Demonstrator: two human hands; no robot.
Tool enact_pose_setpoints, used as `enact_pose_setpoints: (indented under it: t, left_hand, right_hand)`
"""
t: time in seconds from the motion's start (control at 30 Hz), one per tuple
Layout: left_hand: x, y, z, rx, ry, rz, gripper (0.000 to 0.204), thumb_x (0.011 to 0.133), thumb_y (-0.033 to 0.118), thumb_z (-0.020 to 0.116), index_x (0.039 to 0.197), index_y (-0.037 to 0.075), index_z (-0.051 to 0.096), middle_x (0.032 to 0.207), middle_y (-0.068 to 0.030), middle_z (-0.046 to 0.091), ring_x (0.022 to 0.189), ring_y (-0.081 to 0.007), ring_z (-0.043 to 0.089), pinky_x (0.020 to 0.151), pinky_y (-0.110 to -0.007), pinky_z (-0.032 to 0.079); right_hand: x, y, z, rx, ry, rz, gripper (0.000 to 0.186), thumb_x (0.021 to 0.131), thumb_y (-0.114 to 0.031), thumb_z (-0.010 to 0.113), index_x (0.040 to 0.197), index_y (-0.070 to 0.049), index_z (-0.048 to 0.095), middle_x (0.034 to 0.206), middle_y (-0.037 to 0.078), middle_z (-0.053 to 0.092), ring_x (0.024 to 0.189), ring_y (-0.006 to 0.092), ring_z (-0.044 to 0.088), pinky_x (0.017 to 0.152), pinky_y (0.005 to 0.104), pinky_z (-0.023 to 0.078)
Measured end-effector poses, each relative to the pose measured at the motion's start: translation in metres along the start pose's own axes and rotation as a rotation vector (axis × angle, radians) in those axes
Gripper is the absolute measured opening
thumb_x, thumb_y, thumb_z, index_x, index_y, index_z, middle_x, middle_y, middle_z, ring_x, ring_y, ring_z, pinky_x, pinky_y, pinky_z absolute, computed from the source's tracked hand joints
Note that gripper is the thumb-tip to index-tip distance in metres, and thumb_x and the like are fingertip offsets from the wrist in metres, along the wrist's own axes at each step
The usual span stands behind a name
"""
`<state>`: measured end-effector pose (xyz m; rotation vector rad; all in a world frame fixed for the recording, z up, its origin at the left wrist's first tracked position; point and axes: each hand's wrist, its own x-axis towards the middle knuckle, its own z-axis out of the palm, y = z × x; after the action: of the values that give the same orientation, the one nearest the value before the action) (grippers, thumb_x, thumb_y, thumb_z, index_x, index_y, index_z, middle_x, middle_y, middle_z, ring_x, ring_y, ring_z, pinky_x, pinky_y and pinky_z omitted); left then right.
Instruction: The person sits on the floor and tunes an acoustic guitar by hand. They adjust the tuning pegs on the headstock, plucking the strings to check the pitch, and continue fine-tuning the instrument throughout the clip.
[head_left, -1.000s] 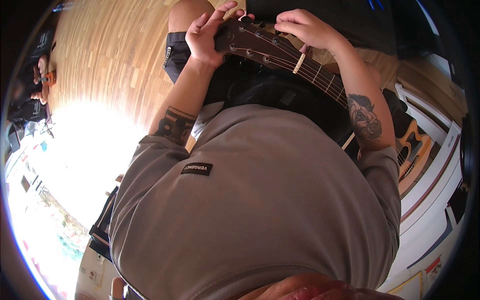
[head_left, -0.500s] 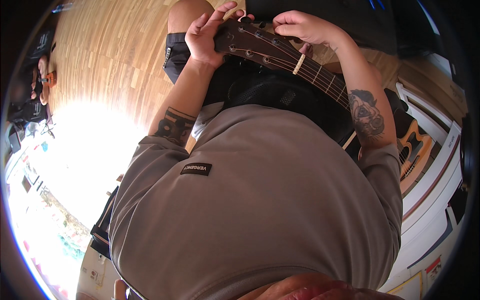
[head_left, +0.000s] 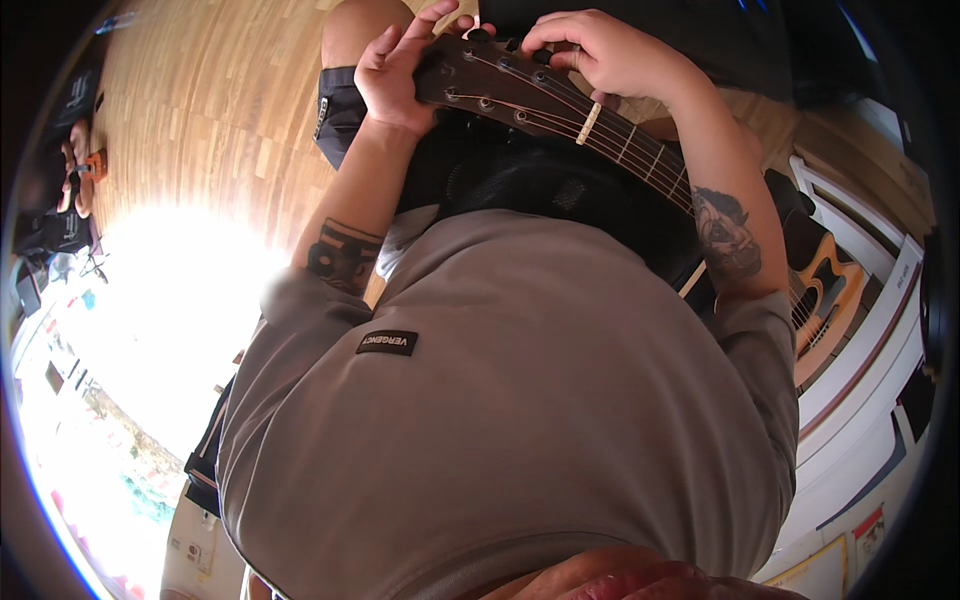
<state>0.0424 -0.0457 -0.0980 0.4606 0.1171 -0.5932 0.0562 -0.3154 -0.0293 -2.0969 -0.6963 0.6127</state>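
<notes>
A: Where's the guitar headstock (head_left: pixel 500 85)?
B: Far end of view, across the lap, neck running right w/ body down at right edge.
A: Left hand (head_left: pixel 400 75)?
B: Cupped under the headstock's left end, fingers half-curled round it, prob. to steady it.
A: Right hand (head_left: pixel 600 50)?
B: Grip pinched shut on a tuning peg (head_left: pixel 545 57) at far edge. Wood floor (head_left: pixel 200 120) beyond.

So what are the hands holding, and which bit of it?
A guitar, held at its headstock. The left hand cups the headstock's end; the right hand grips the tuning pegs along its far edge.
</notes>
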Motion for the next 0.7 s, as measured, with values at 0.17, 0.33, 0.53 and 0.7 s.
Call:
enact_pose_setpoints:
  t: [0.17, 0.33, 0.53, 0.7]
  left_hand:
    - [-0.001, 0.002, 0.001, 0.037, 0.036, 0.012, 0.072, 0.091, 0.056, 0.053, 0.144, 0.006, 0.050, 0.137, -0.0196, 0.051, 0.138, -0.0467, 0.044, 0.114, -0.059, 0.039]
    - [-0.004, 0.003, 0.010, -0.039, -0.040, -0.012, 0.069, 0.096, 0.053, 0.040, 0.144, 0.005, 0.049, 0.134, -0.0189, 0.051, 0.137, -0.0454, 0.045, 0.112, -0.057, 0.041]
    - [-0.001, -0.001, 0.006, -0.027, -0.065, 0.018, 0.069, 0.095, 0.055, 0.047, 0.142, 0.005, 0.051, 0.132, -0.0168, 0.051, 0.136, -0.0435, 0.046, 0.113, -0.056, 0.042]
    - [0.000, -0.003, 0.008, -0.011, -0.050, 0.024, 0.069, 0.095, 0.056, 0.048, 0.142, 0.006, 0.051, 0.130, -0.0165, 0.052, 0.136, -0.0433, 0.046, 0.112, -0.057, 0.042]
  right_hand:
    - [0.002, -0.022, -0.001, -0.238, -0.003, -0.020, 0.028, 0.082, 0.019, 0.058, 0.100, -0.001, 0.062, 0.112, 0.007, 0.063, 0.102, 0.0267, 0.070, 0.082, 0.0386, 0.058]
    - [-0.001, -0.026, -0.002, -0.409, 0.113, -0.112, 0.021, 0.078, 0.008, 0.063, 0.093, -0.007, 0.063, 0.098, 0.003, 0.061, 0.088, 0.0269, 0.068, 0.073, 0.0403, 0.054]
    - [-0.006, -0.017, -0.006, -0.346, 0.170, -0.207, 0.017, 0.082, 0.004, 0.068, 0.095, -0.006, 0.070, 0.096, 0.001, 0.064, 0.074, 0.0228, 0.068, 0.065, 0.0362, 0.054]
    - [-0.004, -0.002, -0.003, -0.187, 0.116, -0.139, 0.018, 0.089, -0.002, 0.066, 0.106, -0.002, 0.072, 0.098, 0.004, 0.068, 0.074, 0.0195, 0.071, 0.058, 0.0378, 0.058]
